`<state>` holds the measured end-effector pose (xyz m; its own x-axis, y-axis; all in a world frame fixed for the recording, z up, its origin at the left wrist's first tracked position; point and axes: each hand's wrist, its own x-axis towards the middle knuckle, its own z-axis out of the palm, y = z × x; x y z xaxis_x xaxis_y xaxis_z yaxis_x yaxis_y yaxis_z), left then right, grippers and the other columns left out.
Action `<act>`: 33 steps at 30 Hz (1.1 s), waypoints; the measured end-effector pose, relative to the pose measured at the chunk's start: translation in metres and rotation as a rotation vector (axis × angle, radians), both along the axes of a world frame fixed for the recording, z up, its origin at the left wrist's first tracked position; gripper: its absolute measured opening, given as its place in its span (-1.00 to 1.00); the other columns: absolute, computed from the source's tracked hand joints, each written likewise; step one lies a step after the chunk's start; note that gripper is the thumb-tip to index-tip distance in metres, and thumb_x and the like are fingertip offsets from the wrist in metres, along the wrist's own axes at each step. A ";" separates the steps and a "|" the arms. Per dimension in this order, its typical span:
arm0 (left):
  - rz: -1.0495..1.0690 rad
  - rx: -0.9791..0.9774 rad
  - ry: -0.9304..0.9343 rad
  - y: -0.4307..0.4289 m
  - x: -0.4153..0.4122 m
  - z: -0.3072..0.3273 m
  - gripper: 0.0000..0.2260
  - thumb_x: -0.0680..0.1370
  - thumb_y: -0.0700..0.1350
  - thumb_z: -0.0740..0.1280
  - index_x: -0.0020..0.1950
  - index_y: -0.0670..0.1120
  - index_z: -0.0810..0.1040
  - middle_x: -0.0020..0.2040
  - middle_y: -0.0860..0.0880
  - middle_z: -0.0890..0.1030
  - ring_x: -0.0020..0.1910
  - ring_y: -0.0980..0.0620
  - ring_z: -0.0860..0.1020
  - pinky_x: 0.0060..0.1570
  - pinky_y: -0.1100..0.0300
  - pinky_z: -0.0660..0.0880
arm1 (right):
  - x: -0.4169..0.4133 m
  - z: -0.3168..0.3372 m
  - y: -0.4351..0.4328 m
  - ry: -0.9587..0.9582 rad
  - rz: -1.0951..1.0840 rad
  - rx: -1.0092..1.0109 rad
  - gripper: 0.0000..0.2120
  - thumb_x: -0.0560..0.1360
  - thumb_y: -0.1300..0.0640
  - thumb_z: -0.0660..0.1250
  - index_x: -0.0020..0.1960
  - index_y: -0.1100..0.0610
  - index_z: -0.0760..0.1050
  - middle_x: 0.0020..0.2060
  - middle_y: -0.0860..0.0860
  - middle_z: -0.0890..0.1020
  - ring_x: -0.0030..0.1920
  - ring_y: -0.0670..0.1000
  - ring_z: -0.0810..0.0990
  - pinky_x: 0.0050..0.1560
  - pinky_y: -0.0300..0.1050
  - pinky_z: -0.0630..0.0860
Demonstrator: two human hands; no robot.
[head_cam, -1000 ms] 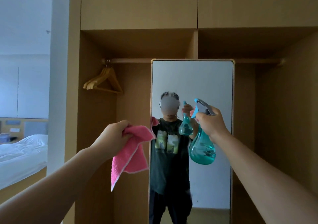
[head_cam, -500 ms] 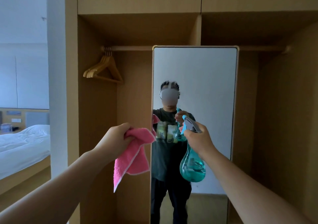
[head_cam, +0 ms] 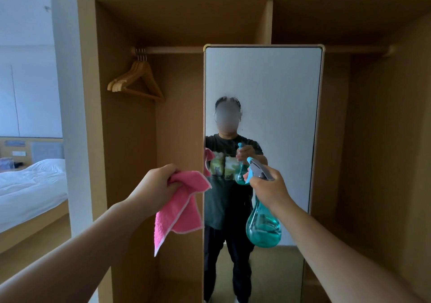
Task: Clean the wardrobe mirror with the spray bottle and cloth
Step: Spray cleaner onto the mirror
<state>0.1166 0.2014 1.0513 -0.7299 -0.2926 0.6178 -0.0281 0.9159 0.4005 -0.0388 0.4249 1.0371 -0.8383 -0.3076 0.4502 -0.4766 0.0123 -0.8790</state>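
A tall rectangular mirror with a thin pale frame point(head_cam: 263, 81) stands upright in the middle of an open light-brown wooden wardrobe point(head_cam: 130, 163), its top edge level with the wooden hanging rail point(head_cam: 172, 49). At about eight o'clock from the centre of the view, the left hand point(head_cam: 156, 186) is curled tight round a bunched pink fluffy cloth point(head_cam: 179, 211). The cloth hangs below the fist with one corner pointing to six o'clock. Its right edge overlaps the mirror's left frame, though contact cannot be judged. At about five o'clock, the right hand point(head_cam: 268, 188) grips the neck of a translucent teal pear-shaped plastic spray bottle point(head_cam: 263, 228), and one fingertip shows beside its blue trigger. The grey spray head points towards eleven o'clock, at the glass, and liquid fills the lower part of the bulb. The bottle hangs in front of the mirror's lower half. The glass reflects the person in a dark T-shirt holding both items. A bunch of wooden coat hangers point(head_cam: 135, 81) hangs from the rail at ten o'clock. A bed with white sheets point(head_cam: 30, 186) lies at nine o'clock, beyond the wardrobe's side panel.
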 end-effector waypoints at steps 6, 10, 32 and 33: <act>-0.021 0.004 -0.006 0.003 0.000 -0.001 -0.90 0.56 -0.12 0.31 0.05 -0.02 0.57 -0.13 0.11 0.61 -0.16 0.16 0.57 -0.13 0.16 0.57 | 0.000 -0.003 0.007 -0.001 -0.012 -0.041 -0.86 0.49 0.27 0.27 -0.10 0.12 0.59 -0.29 0.00 0.60 -0.26 -0.06 0.54 -0.19 -0.17 0.53; -0.030 0.003 -0.016 0.005 -0.001 -0.001 -0.91 0.56 -0.10 0.31 0.03 -0.01 0.57 -0.13 0.10 0.61 -0.16 0.15 0.57 -0.13 0.12 0.58 | -0.003 -0.006 0.021 0.015 -0.036 -0.022 -0.81 0.48 0.27 0.26 -0.14 0.01 0.55 -0.50 -0.15 0.41 -0.50 -0.17 0.38 -0.48 -0.31 0.34; -0.141 -0.064 -0.048 0.052 -0.048 -0.002 -0.95 0.57 -0.07 0.31 -0.02 0.05 0.56 -0.17 0.14 0.60 -0.21 0.20 0.55 -0.26 0.34 0.48 | -0.025 -0.016 0.093 -0.039 -0.201 -0.027 -0.89 0.50 0.26 0.25 -0.09 0.12 0.55 -0.32 0.05 0.49 -0.41 -0.06 0.38 -0.57 -0.35 0.30; -0.143 -0.064 -0.049 0.053 -0.049 -0.002 -0.95 0.57 -0.07 0.31 -0.01 0.04 0.56 -0.18 0.14 0.59 -0.21 0.20 0.55 -0.27 0.34 0.48 | -0.027 -0.016 0.096 -0.042 -0.202 -0.033 -0.89 0.51 0.25 0.26 -0.07 0.10 0.54 -0.34 0.03 0.47 -0.41 -0.06 0.38 -0.56 -0.36 0.30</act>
